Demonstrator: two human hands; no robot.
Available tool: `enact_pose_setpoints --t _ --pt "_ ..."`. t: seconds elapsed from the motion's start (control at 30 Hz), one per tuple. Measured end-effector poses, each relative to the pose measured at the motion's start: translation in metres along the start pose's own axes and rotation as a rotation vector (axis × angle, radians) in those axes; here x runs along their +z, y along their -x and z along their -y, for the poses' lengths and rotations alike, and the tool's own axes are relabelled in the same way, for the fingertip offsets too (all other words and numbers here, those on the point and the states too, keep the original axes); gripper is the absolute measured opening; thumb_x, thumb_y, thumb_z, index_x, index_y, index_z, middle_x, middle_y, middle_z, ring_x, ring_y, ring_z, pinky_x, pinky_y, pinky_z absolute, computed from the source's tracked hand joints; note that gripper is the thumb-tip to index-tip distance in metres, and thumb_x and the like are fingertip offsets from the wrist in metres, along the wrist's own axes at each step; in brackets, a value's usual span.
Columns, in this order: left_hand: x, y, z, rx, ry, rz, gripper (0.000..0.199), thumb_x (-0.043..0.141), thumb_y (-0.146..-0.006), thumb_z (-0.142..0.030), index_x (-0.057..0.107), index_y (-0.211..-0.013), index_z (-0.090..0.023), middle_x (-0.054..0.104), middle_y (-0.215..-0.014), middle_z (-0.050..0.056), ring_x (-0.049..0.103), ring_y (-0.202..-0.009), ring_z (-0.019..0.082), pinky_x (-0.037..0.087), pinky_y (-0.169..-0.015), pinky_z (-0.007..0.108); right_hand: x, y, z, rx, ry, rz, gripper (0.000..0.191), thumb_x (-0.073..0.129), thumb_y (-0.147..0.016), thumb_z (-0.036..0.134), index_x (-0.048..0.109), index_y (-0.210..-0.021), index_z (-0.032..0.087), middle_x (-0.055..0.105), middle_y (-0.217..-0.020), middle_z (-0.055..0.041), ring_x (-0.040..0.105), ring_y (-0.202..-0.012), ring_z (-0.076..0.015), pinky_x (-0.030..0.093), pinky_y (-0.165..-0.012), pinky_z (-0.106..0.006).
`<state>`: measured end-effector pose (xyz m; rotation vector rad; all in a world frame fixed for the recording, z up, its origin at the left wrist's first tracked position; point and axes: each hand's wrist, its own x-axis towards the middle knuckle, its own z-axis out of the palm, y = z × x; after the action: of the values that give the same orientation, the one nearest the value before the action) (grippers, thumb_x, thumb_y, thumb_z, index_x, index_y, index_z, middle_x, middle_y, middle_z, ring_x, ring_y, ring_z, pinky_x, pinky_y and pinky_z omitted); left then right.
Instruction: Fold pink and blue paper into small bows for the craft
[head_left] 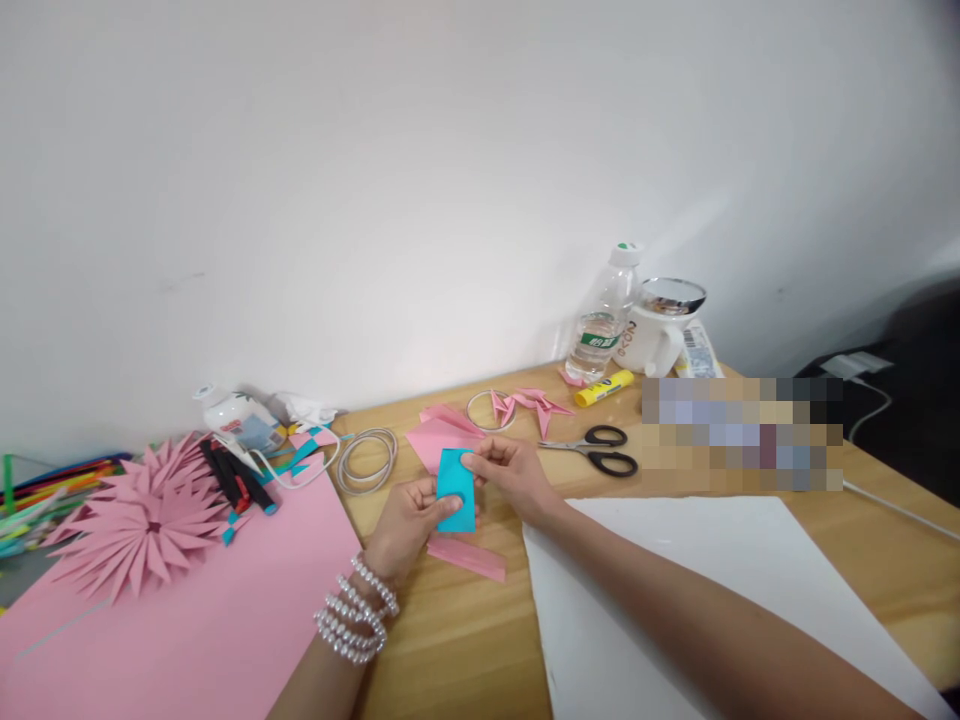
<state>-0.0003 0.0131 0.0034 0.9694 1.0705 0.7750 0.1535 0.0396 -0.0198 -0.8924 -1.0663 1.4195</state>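
Note:
A small blue paper rectangle [454,485] is held upright between my two hands over the wooden table. My left hand [416,512] pinches its lower left part, with the thumb lying across the front. At the top right edge, my right hand [511,475] grips the paper between thumb and fingers. Just below lies a narrow pink paper strip [469,558]. Behind my hands are pink paper sheets [439,432], and folded pink paper pieces [534,405] lie beyond my right hand. Black-handled scissors [600,450] rest to the right of it.
Pink paper flowers [154,525] and markers [232,475] lie on a large pink sheet [247,610]. A coiled cable [367,460] sits left of centre. A white board [675,560] lies under my right arm. Behind stand a water bottle [598,325], a mug [649,340] and a yellow glue stick [604,388].

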Motion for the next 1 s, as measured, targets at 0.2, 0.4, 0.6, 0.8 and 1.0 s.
enact_pose_setpoints --t 0.2,0.4,0.6,0.8,1.0 --pt "0.0016 0.0015 -0.0023 0.019 -0.026 -0.022 0.039 0.074 -0.055 -0.033 0.068 -0.085 -0.008 0.07 -0.066 0.009 0.062 -0.055 0.016 0.048 -0.052 0.024 0.0002 0.0005 0.001 -0.006 -0.02 0.033 0.025 0.069 -0.06 0.036 0.056 -0.059 0.015 0.056 -0.053 0.0031 0.049 -0.046 -0.0077 0.042 -0.048 -0.021" --pt "0.0003 0.0004 0.0009 0.031 -0.04 -0.05 0.035 0.076 -0.054 -0.027 0.068 -0.082 -0.009 0.069 -0.062 0.007 0.061 -0.055 0.014 0.047 -0.054 0.023 -0.0007 0.0015 -0.0002 -0.019 0.0 0.033 0.025 0.069 -0.061 0.036 0.055 -0.058 0.015 0.055 -0.052 0.0031 0.049 -0.046 -0.0077 0.041 -0.048 -0.021" --pt "0.002 0.0011 -0.0017 0.059 -0.026 0.018 0.038 0.075 -0.054 -0.03 0.067 -0.084 -0.008 0.069 -0.069 0.009 0.062 -0.059 0.017 0.048 -0.056 0.026 -0.001 0.0022 0.0009 -0.028 0.022 0.021 0.027 0.069 -0.06 0.039 0.056 -0.059 0.015 0.054 -0.052 0.0024 0.048 -0.047 -0.0084 0.041 -0.048 -0.022" --pt "0.0036 0.0026 -0.0039 0.074 -0.101 -0.046 0.033 0.074 -0.054 -0.032 0.065 -0.075 -0.009 0.068 -0.064 0.007 0.063 -0.058 0.018 0.05 -0.056 0.028 -0.0009 0.0019 -0.0012 0.026 -0.049 0.06 0.029 0.068 -0.061 0.042 0.056 -0.059 0.015 0.055 -0.053 0.0028 0.05 -0.048 -0.0081 0.043 -0.05 -0.021" --pt "0.0024 0.0028 -0.0018 0.148 -0.086 -0.072 0.03 0.069 -0.061 -0.036 0.062 -0.073 -0.009 0.069 -0.07 0.009 0.064 -0.064 0.019 0.05 -0.059 0.028 0.0005 0.0024 -0.0045 0.083 -0.081 0.096 0.032 0.065 -0.064 0.045 0.053 -0.067 0.015 0.058 -0.054 0.0017 0.055 -0.043 -0.0101 0.047 -0.045 -0.023"
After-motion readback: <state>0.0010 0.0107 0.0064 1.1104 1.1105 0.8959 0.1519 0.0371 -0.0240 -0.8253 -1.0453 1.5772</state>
